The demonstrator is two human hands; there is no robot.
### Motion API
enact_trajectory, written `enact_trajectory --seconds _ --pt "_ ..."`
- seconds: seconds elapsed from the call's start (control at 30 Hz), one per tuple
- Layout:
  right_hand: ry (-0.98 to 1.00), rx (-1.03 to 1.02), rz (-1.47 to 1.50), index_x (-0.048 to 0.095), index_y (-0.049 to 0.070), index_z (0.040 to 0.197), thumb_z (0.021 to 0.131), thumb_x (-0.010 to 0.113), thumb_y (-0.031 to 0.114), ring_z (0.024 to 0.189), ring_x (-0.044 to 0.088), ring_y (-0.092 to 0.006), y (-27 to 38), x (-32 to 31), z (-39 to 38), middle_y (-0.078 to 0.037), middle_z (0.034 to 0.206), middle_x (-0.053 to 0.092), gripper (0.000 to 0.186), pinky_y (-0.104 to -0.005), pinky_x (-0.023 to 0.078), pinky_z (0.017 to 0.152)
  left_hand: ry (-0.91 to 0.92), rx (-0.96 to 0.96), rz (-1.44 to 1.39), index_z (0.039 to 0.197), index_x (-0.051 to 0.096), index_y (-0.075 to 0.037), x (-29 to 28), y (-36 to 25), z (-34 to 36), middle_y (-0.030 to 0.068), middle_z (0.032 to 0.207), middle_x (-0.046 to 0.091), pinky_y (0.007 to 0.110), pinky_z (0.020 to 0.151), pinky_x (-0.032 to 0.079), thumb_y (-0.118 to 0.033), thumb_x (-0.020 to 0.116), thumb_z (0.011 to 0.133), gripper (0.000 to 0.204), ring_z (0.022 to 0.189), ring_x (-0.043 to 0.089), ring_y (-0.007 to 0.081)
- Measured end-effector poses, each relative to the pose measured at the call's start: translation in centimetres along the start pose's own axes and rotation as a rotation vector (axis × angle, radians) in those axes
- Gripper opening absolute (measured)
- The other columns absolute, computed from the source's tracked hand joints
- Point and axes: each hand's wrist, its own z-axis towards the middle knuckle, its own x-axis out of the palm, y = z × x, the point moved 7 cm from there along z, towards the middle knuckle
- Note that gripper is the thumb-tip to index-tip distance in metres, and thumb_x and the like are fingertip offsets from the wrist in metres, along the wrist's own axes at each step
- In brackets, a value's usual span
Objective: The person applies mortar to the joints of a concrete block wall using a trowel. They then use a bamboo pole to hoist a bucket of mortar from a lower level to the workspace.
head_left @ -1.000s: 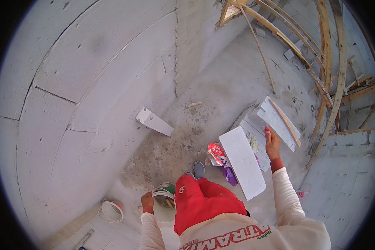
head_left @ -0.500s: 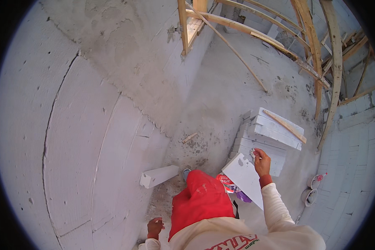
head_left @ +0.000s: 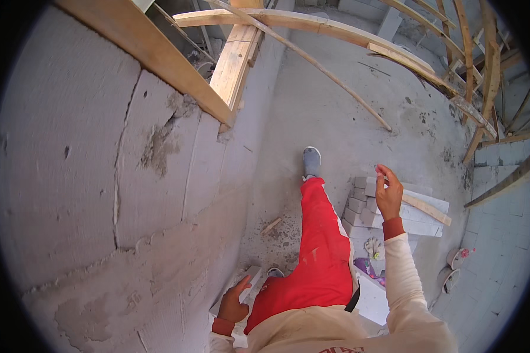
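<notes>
My left hand [head_left: 234,301] hangs low beside the wall, fingers apart with nothing in them. Under it, partly hidden, a white block [head_left: 221,297] lies on the floor. In front of me on the right my right hand [head_left: 388,195] is raised, fingers loosely bent and no object visible in them. Below that hand stands a stack of white blocks [head_left: 356,219], with a wooden strip [head_left: 425,210] across its top. A pair of pale work gloves [head_left: 373,247] lies on the near part of the stack.
A rough block wall [head_left: 159,194] rises close on my left, with a wood-framed opening [head_left: 232,70]. Ahead, a pole [head_left: 330,76] leans down to the concrete floor [head_left: 300,112]. Curved timbers [head_left: 483,76] stand far right. Two buckets [head_left: 450,279] sit by the right wall.
My body has moved forward; one foot now shows far ahead on the floor. My right hand has come away from over the gloves, and my left hand has risen with its fingers spread.
</notes>
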Motion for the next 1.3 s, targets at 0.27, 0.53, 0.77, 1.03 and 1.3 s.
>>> enact_trajectory --seconds 0.27,0.53,0.77,1.03,1.3 --pt "0.087 -0.528 -0.21 0.045 0.001 0.144 0.092 0.069 0.021 0.134 0.045 -0.0429 3.5 22.5 33.7 -0.027 0.143 0.048 0.061 -0.0459 0.038 0.111 -0.058 -0.045 -0.026 0.134 0.06 -0.009 -0.4 -17.1 30.4 0.012 0.113 0.072 0.045 0.1 0.047 -0.005 0.064 0.082 0.052 0.096 0.068 0.0314" --pt "0.259 -0.447 -0.285 0.066 0.001 0.084 0.094 0.07 0.029 0.066 0.064 -0.046 6.0 26.9 41.8 -0.024 0.068 0.064 0.031 -0.0468 0.049 0.058 -0.404 0.054 -0.506 0.141 0.053 -0.005 -9.1 -30.8 42.8 0.0162 0.119 0.069 0.04 0.098 0.05 -0.009 0.068 0.089 0.054 0.107 0.067 0.031" --pt "0.628 -0.484 -0.031 0.06 0.003 0.081 0.09 0.075 0.022 0.06 0.064 -0.0384 24.5 22.2 33.6 -0.019 0.066 0.061 0.025 -0.0399 0.049 0.056 -0.715 0.143 -0.736 0.134 0.05 0.0 -20.1 -36.5 50.1 0.0158 0.112 0.068 0.034 0.084 0.054 -0.029 0.07 0.095 0.053 0.092 0.067 0.0199" --pt "0.87 -0.518 0.251 0.064 0.002 0.099 0.087 0.077 0.019 0.064 0.066 -0.0234 39.8 18.5 30.4 -0.012 0.075 0.066 0.025 -0.0334 0.05 0.061 -0.994 0.246 -1.138 0.109 0.052 -0.004 -35.0 -42.3 50.2 -0.0026 0.07 0.048 0.023 0.048 0.051 -0.048 0.06 0.1 0.045 0.057 0.05 0.0048" --pt "1.262 -0.319 0.42 0.067 0.003 0.102 0.089 0.077 0.023 0.062 0.061 -0.0146 34.5 18.2 29.4 -0.01 0.071 0.064 0.026 -0.0302 0.049 0.06 -1.039 0.499 -1.01 0.102 0.054 -0.003 -52.7 -46.4 46.4 -0.0029 0.063 0.044 0.025 0.049 0.05 -0.049 0.06 0.1 0.046 0.049 0.044 0.0051"
